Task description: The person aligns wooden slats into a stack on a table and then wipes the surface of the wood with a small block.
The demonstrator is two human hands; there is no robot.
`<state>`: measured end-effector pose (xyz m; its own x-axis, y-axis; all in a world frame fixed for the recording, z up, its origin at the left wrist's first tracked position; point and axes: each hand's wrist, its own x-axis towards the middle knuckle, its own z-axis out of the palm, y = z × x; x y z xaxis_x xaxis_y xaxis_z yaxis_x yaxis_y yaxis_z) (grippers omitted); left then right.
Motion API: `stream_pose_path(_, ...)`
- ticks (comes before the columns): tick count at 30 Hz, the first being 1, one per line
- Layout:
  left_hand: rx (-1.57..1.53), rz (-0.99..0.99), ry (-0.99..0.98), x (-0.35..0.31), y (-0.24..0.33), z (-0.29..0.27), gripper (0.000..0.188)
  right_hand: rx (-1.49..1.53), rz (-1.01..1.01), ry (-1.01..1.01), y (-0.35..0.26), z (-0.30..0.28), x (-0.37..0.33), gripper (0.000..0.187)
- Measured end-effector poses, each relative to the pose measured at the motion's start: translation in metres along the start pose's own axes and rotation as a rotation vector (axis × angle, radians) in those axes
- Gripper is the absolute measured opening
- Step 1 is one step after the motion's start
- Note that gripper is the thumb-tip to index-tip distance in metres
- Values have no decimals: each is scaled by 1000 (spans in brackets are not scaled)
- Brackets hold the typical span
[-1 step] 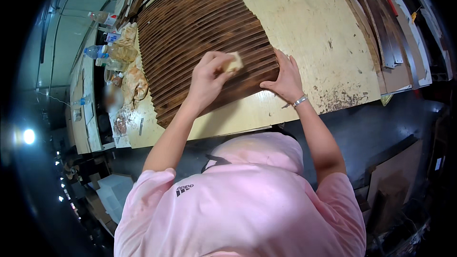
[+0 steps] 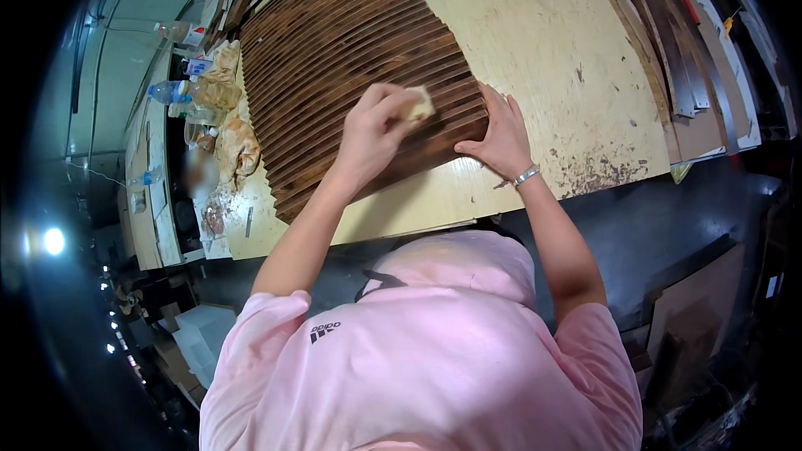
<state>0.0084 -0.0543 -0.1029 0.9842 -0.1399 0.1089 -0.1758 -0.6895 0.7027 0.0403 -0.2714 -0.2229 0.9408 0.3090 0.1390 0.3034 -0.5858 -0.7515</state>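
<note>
Taking the slatted panel as the clock's centre, a bottle [image 2: 180, 32] with a red-and-white label stands near 10 o'clock, and a bluish bottle [image 2: 170, 92] at 9. Between them sits a small carton [image 2: 198, 66] printed in blue and white; the lettering on all three is too small to read. A crumpled, brown-stained cloth [image 2: 240, 147] lies at 8 o'clock, just beside the panel.

The dark brown slatted panel [image 2: 342, 58] lies flat on the pale workbench [image 2: 526, 25], its slats bare of any visible marking. At 6 o'clock, the pink shirt [image 2: 468, 351] bears a small dark logo [image 2: 324, 332] of slanting bars with lettering. Toward the panel's near edge, at 5 o'clock, the left hand [image 2: 374, 129] pinches a pale yellow pad [image 2: 421, 106] between thumb and fingers, at the slats. The right hand [image 2: 503, 140] is spread around the 4 o'clock corner, thumb apart from fingers, a metallic bracelet [image 2: 527, 174] on its wrist. Dark boards [image 2: 668, 50] lie at 3 o'clock.
</note>
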Motion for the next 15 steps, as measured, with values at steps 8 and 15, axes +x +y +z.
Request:
stream_pose_path(8,260,235,-53,54,17,66,34,-47,-24,22,-1,-9,4,108)
stream_pose_path(15,400,53,-26,6,2,12,35,-17,-3,9,3,-5,1,106)
